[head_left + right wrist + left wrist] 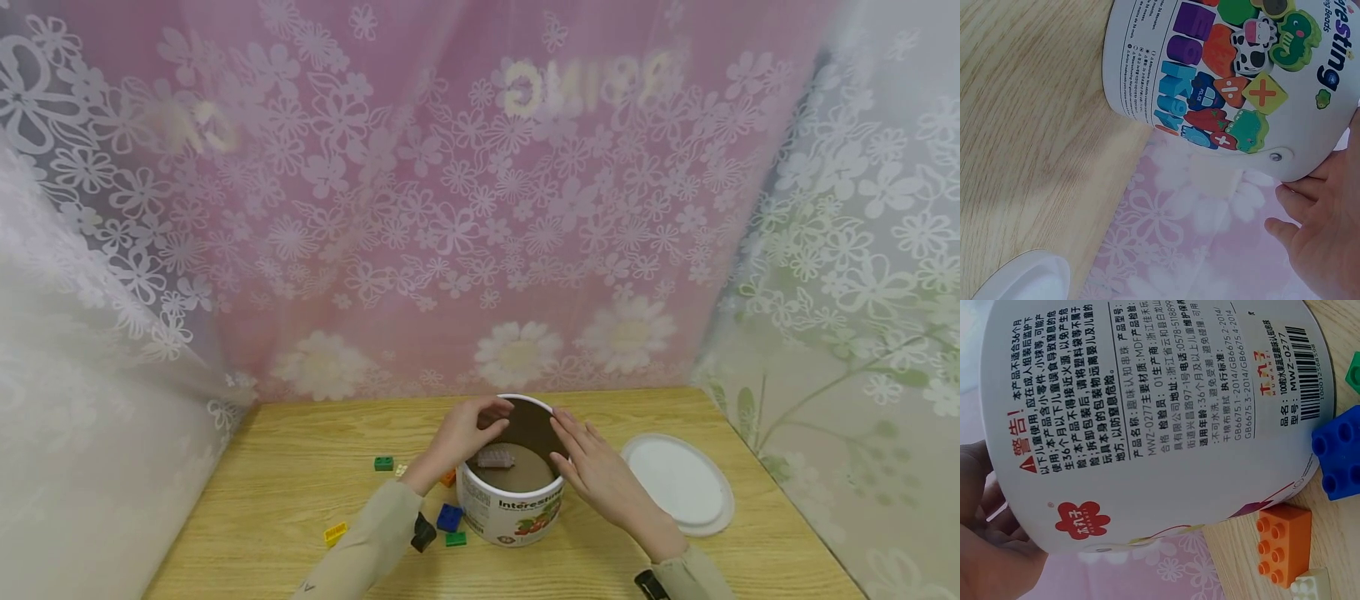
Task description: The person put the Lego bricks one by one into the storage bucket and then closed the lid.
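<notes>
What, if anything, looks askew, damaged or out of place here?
Nothing stands out. The tub is upright between the left hand and right hand; the white lid lies to its right, while the blue brick and yellow brick lie loose to its left.

a pale yellow wood-grain table [285,500] is the landmark. behind it hangs a pink translucent curtain [450,208], printed with white flowers and, just above the table's far edge, large daisies [517,354]. left of the table falls a whitish floral curtain [90,433]; to its right, another sheer curtain [862,275] bears white blossoms and green leafy stems. pale yellow lettering [592,83] shows high above the table. soft light spreads over the tabletop.
</notes>
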A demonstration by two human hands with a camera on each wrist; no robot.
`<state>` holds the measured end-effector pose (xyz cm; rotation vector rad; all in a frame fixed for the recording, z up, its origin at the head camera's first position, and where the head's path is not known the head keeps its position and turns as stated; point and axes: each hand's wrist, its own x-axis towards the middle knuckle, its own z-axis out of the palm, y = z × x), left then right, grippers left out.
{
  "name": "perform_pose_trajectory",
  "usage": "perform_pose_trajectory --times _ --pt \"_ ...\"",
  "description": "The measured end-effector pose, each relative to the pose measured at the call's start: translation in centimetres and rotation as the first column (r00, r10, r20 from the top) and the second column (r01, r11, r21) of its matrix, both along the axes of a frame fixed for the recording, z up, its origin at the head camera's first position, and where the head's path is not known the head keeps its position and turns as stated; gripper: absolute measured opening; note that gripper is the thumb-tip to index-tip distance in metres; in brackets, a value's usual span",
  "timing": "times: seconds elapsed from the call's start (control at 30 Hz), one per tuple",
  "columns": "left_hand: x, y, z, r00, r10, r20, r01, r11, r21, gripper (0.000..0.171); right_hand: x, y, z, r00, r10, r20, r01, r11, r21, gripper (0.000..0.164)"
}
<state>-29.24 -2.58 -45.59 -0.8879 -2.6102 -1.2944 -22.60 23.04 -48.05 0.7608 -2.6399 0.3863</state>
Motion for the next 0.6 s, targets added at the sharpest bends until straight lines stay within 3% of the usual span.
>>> perform_pose_trajectory --times 0.3,0.6 --pt "0.6 -0.7 1.4 0.999 0.029 -0.026 -0.024 0.987 0.158 0.023 0.2 -0.1 0.1 1.000 0.006 -0.030 -0.007 1.000 -0.005 0.058" --pt "0.9 -2.4 1.8 0.998 0.065 -0.005 -0.062 0.972 0.227 0.023 0.1 -0.1 0.1 0.998 0.009 -0.056 -0.009 1.000 -0.002 0.057"
